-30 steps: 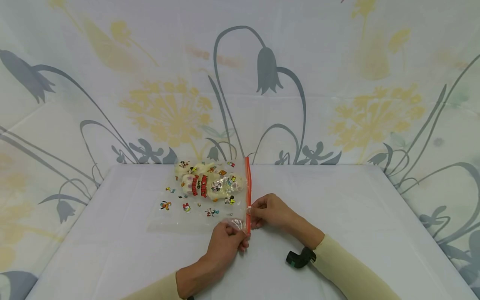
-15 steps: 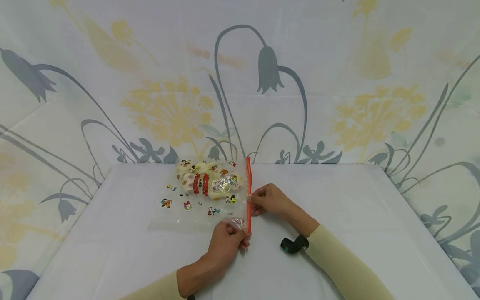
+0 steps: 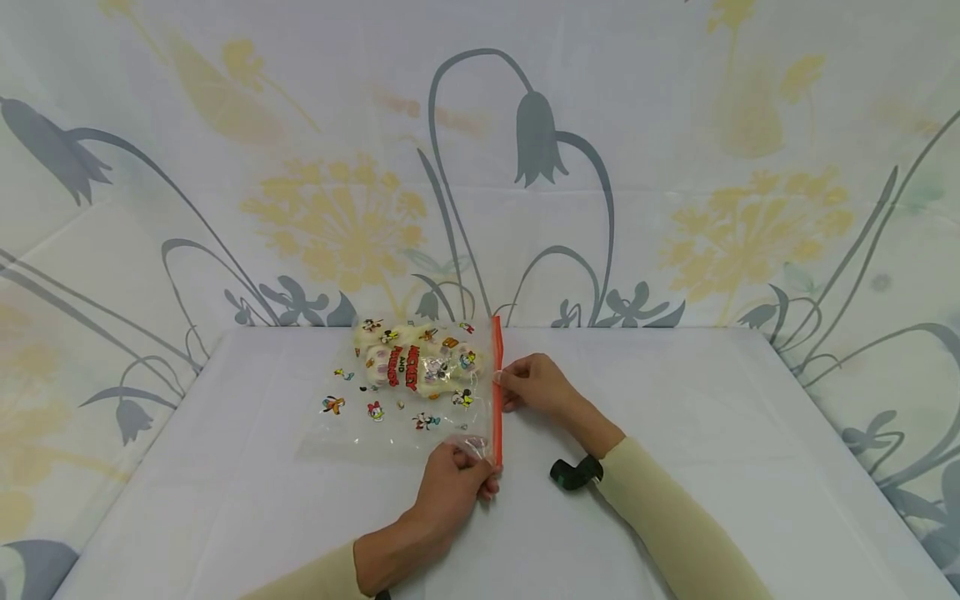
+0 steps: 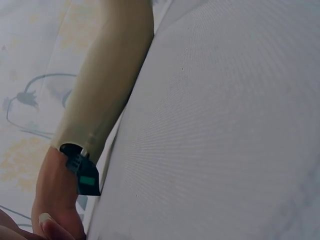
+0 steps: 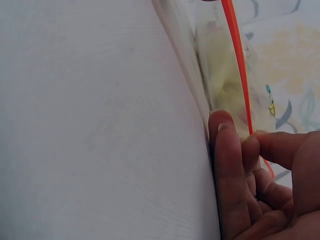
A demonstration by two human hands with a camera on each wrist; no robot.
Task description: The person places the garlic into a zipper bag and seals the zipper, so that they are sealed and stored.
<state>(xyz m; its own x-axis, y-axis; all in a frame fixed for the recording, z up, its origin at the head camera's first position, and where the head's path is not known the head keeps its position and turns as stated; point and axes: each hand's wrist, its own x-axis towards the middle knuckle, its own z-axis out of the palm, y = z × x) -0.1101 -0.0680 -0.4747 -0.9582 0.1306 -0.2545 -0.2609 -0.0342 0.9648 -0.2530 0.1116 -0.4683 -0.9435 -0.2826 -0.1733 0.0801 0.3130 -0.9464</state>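
A clear zip bag (image 3: 352, 433) printed with small cartoon figures lies on the white table, its red zip edge (image 3: 498, 425) facing right. Through the plastic shows a pale yellowish, lumpy thing (image 3: 378, 367), its kind unclear. My left hand (image 3: 450, 492) pinches the near end of the zip edge at the bag's corner. Farther up that edge, the thumb and forefinger of my right hand (image 3: 536, 385) pinch the small whitish slider (image 3: 497, 377). In the right wrist view my fingers cover the slider, with the red strip (image 5: 237, 55) running on past them.
The white-covered table (image 3: 712, 417) extends on both sides of the bag. Behind it hangs a flower-patterned cloth (image 3: 637, 208), close to the bag's far edge. A black wrist camera (image 3: 576, 473) sits on my right wrist.
My right hand has moved away from me along the red zip edge, and the slider with it. The left hand stays at the near corner; the bag has hardly shifted.
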